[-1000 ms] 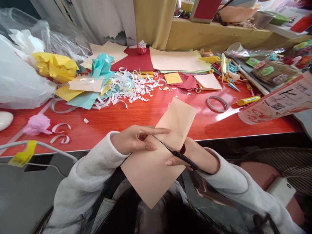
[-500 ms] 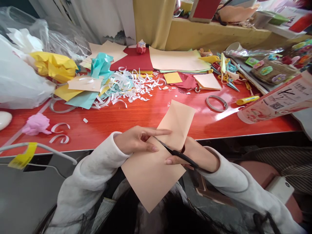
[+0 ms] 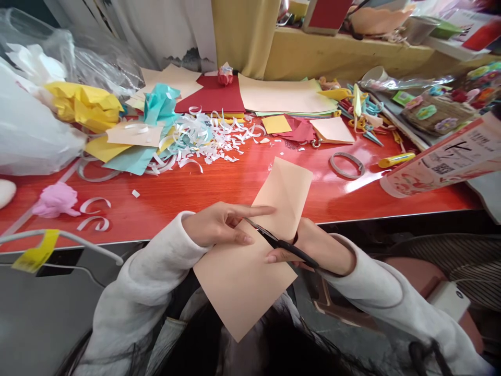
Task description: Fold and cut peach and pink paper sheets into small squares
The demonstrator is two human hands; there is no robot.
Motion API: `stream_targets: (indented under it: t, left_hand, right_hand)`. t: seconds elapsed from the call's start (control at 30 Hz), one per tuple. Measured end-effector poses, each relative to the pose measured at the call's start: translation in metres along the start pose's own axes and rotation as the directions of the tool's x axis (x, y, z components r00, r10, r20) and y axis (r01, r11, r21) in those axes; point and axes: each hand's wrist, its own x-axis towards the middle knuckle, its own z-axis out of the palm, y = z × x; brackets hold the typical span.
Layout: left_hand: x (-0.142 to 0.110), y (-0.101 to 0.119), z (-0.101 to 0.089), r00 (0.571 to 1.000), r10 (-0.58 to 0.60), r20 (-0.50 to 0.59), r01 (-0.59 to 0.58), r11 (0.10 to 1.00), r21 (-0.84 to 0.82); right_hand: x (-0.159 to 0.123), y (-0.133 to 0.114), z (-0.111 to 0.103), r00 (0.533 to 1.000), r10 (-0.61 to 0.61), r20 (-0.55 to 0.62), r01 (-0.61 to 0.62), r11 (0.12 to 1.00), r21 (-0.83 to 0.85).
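Note:
A sheet of peach paper (image 3: 245,292) lies between my hands, in front of the table edge, with its upper part (image 3: 287,185) reaching over the red tabletop. My left hand (image 3: 219,224) pinches the paper at its left edge, index finger stretched along it. Black-handled scissors (image 3: 287,244) cross the paper, held in my right hand (image 3: 309,248). Their blades point up and left, close to my left fingers, along a cut that parts the sheet into an upper and a lower piece. Some of my right fingers are hidden behind the paper and handle.
White paper strips and scraps (image 3: 211,138) are heaped on the red table (image 3: 168,193). Folded coloured papers, a pink crumpled piece (image 3: 58,199), a tape ring (image 3: 347,165), a yellow marker (image 3: 396,160) and a tall printed cup (image 3: 438,162) lie around. A white cable (image 3: 78,237) crosses the left front edge.
The scissor blades look slightly more apart than before. Both hands and the paper hold nearly the same place; the whole view has shifted a little.

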Motion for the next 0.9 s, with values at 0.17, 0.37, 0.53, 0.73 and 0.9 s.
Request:
stream_targets:
  t: [0.17,0.37,0.53,0.73,0.9]
  left_hand:
    - [-0.007,0.005,-0.003,0.976,0.069,-0.207,-0.07,0.998,0.003]
    - [-0.002,-0.006,-0.012,0.833,0.143,-0.535,-0.079,0.987,0.142]
    - [0.005,-0.016,-0.011,0.744,0.273,-0.61,-0.082,0.943,0.322]
    - [0.002,-0.024,0.003,0.688,0.349,-0.636,-0.13,0.922,0.365]
    - [-0.008,-0.034,0.015,0.696,0.327,-0.639,-0.201,0.944,0.263]
  right_hand:
    - [-0.005,0.006,-0.008,0.995,0.074,0.066,-0.086,0.974,0.21]
    - [-0.031,0.013,-0.026,0.988,0.129,0.08,-0.144,0.961,0.237]
    - [-0.052,0.027,-0.014,0.959,0.016,-0.284,0.054,0.969,0.239]
    - [-0.028,0.051,0.031,0.855,-0.097,-0.509,0.208,0.964,0.166]
    - [-0.008,0.055,0.051,0.706,-0.065,-0.706,0.343,0.902,0.26]
